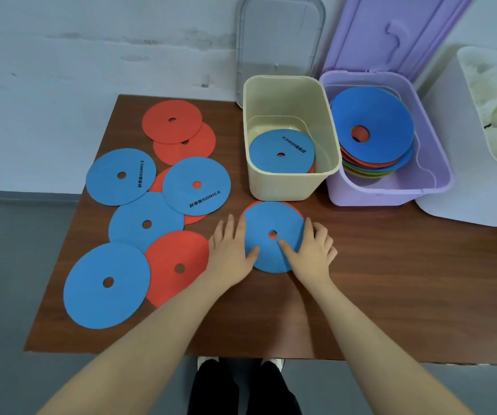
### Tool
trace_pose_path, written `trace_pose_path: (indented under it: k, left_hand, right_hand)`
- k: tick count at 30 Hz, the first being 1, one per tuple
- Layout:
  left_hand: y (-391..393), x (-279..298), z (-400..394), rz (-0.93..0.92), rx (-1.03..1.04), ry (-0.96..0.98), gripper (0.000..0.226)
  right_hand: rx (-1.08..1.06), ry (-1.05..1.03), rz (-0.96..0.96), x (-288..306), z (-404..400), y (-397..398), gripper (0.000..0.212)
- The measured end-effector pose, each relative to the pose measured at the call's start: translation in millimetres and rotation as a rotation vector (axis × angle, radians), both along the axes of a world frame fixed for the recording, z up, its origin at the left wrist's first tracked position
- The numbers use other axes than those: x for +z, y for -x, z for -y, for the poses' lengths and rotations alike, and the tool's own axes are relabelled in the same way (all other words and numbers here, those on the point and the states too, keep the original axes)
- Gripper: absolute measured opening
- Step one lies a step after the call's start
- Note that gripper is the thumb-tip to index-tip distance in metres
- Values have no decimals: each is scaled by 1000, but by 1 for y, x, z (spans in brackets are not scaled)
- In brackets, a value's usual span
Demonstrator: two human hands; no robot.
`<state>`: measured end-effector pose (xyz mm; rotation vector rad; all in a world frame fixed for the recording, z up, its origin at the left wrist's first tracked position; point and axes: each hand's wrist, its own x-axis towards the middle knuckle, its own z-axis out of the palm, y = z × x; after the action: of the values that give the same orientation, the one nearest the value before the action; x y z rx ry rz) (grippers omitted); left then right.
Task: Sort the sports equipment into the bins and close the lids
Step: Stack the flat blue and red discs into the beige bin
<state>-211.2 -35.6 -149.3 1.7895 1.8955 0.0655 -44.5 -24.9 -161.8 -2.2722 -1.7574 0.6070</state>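
Both hands work on one blue disc (271,223) lying near the middle of the brown surface (376,280), just in front of the cream bin (289,181). A red rim shows along its far edge, so a red disc lies beneath it. The left hand (230,253) lies flat, fingers straight and a little spread, its thumb on the disc's left edge. The right hand (313,250) has its fingers curled over the disc's right edge and its thumb pressed on top near the centre hole, pinching the disc.

On the left half of the surface lie more loose discs. Four are blue: one near the left edge (120,176), one with lettering (196,187), one below these (145,224) and a large one at the near left corner (106,286). Four red ones show: two overlapping at the far side (171,121) (199,148), one mostly hidden under the lettered blue disc, and one (178,265) beside the left hand.

The cream bin stands open with a blue disc (281,151) on top inside and a red edge beneath it. The purple bin (391,193) to its right holds a stack of coloured cones (373,127), blue on top; their number cannot be counted. Its purple lid (391,34) stands raised behind it. A clear lid (280,37) leans on the wall behind the cream bin.
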Motion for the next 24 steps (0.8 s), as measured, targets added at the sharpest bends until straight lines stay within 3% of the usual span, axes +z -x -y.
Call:
trace_pose_path:
  k: [10,14,18,24]
  left_hand:
    - [-10,0,20,-28,-10,-151,56]
    - [-14,1,6,-11,57,-104,65]
    - [-20,-2,9,-20,-35,-51,63]
    - [-15,2,14,103,-50,-125,68]
  right_hand:
    - [-46,22,-153,4,-5,-18,69]
    - [3,24,-176,4,5,-22,70]
    - [15,43,-205,4,8,-22,71]
    - [38,-6,-224,9,18,-16,67]
